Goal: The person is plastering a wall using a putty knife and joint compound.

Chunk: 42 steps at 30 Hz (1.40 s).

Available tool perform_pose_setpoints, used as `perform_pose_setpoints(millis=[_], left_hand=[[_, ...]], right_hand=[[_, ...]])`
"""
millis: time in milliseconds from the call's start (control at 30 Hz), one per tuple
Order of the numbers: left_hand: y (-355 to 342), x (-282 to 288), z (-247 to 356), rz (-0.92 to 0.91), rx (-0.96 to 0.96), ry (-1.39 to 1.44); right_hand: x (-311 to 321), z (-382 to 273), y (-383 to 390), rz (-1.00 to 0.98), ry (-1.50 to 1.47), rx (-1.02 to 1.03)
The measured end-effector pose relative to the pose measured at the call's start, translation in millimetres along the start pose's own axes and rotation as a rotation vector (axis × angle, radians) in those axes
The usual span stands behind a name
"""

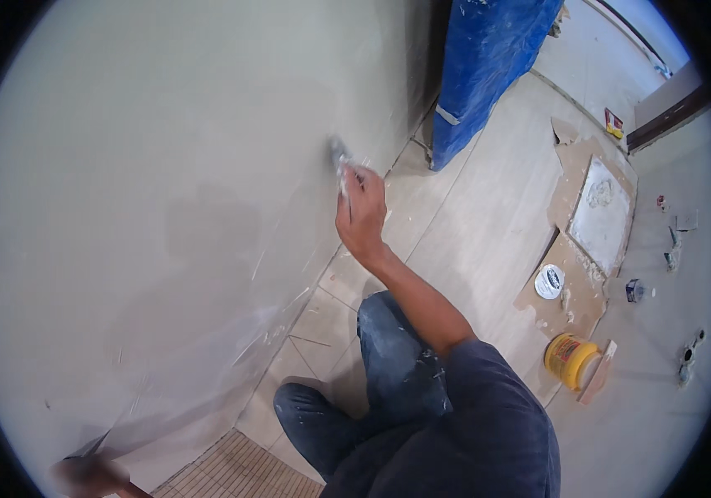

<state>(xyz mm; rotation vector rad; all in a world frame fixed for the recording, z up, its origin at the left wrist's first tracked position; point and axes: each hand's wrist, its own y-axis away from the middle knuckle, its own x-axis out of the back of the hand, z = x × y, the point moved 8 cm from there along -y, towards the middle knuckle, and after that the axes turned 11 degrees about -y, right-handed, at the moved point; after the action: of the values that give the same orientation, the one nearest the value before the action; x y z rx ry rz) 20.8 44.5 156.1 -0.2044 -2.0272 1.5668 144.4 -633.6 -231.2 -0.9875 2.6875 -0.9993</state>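
pressing putty knife (339, 155) flat to wall (164, 166), right hand (361, 212) clenched on handle; i'd keep strokes even. left hand (90, 476) blurred, grip unclear.

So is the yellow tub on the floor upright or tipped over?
Tipped over. The yellow tub lies on its side on the floor, its round end facing the camera. Whether it is full cannot be told.

Wall close on the left, open floor to the right

The pale wall (148, 183) blocks everything leftward; a blue-covered bulk (488, 58) stands against it ahead. Bare tile floor (471, 224) between wall and cardboard sheet (575, 249) lies free — farther right, a white lid (549, 281), yellow tub (571, 359) and small scattered tools clutter the way
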Motion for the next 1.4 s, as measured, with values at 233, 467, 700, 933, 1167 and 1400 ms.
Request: perform_pose_setpoints(millis=[233,467,700,933,1167,1400], left_hand=[[4.0,4.4,-14.3,0.035,0.039,0.031],[1.3,4.3,-1.7,0.006,0.096,-0.046],[-10.2,-6.7,29.5,0.057,0.085,-0.011],[-21.9,-33.2,73.9,0.164,0.097,-0.297],[-32.3,-42.2,91.9,0.176,-0.002,-0.370],[-31.5,-54.1,89.0,0.001,0.141,-0.333]], right_hand=[[39.4,171.3,88.2,0.198,0.049,-0.695],[-35.7,315.5,163.2,0.305,-0.542,-1.454],[-22.5,116.8,49.3,0.172,0.050,-0.487],[5.8,-13.6,59.3,-0.028,-0.007,-0.083],[-5.2,234.1,162.0,0.016,-0.009,-1.166],[-58.6,234.2,159.3,0.134,-0.360,-1.287]])
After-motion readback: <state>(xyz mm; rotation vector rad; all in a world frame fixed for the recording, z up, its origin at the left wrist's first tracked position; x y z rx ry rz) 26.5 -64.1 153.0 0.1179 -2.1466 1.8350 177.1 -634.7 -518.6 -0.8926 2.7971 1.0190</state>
